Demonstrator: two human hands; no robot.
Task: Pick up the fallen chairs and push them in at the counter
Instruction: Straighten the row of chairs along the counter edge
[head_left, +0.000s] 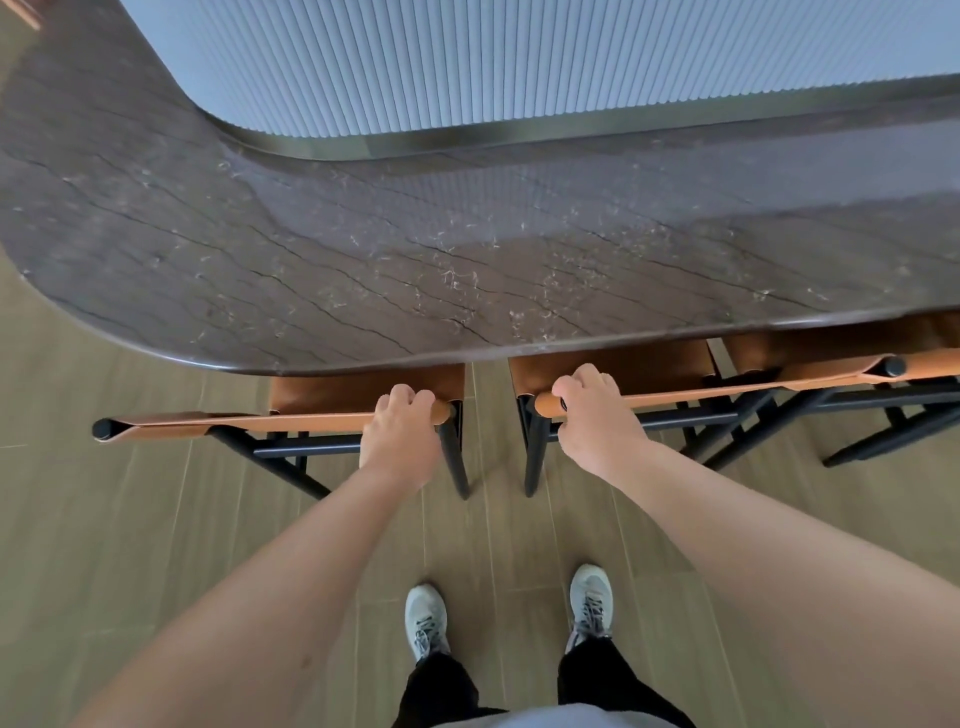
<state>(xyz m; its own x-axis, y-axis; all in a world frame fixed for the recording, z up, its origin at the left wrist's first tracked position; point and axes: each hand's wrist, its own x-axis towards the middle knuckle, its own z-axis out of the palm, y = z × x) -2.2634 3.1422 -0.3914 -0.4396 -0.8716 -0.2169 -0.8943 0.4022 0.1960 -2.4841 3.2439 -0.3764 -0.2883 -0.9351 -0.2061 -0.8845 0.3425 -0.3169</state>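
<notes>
Two chairs with tan leather seats and black metal frames stand upright side by side, their seats tucked under the dark stone counter. My left hand grips the right end of the left chair's leather backrest. Over the left end of the right chair's backrest, my right hand curls its fingers. A narrow gap of floor separates the two chairs.
A third chair of the same kind shows partly at the far right under the counter. A ribbed pale panel rises behind the counter. My feet in grey sneakers stand on the wood-look tile floor just behind the chairs.
</notes>
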